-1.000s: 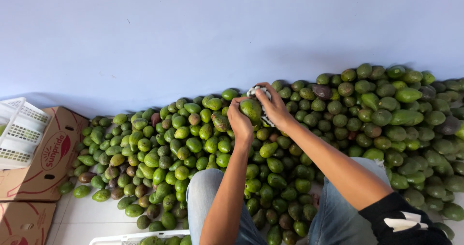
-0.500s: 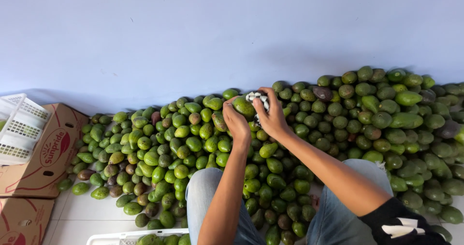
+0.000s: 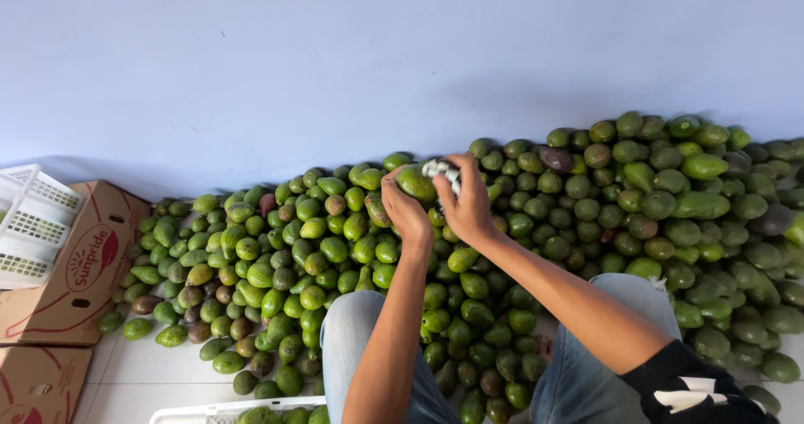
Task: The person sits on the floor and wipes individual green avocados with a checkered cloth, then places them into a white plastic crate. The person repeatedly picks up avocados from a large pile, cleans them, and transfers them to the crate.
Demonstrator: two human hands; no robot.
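**Avocado pile against a blue wall**

Pale blue wall (image 3: 335,64) backs a wide heap of green avocados (image 3: 603,206) on white floor tiles. From the head view, the left hand (image 3: 404,210) closes its fingers around one avocado (image 3: 416,183), lifted above the heap, seemingly so the other hand can get at it. The right hand (image 3: 466,206) grips a small white object (image 3: 440,171) beside it (too small to identify). Cardboard boxes (image 3: 75,265) and a white crate (image 3: 29,223) sit at left.

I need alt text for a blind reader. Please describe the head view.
Two hands, left hand and right hand, hold a green avocado above a big avocado pile by a blue wall. Cardboard boxes stand at left.
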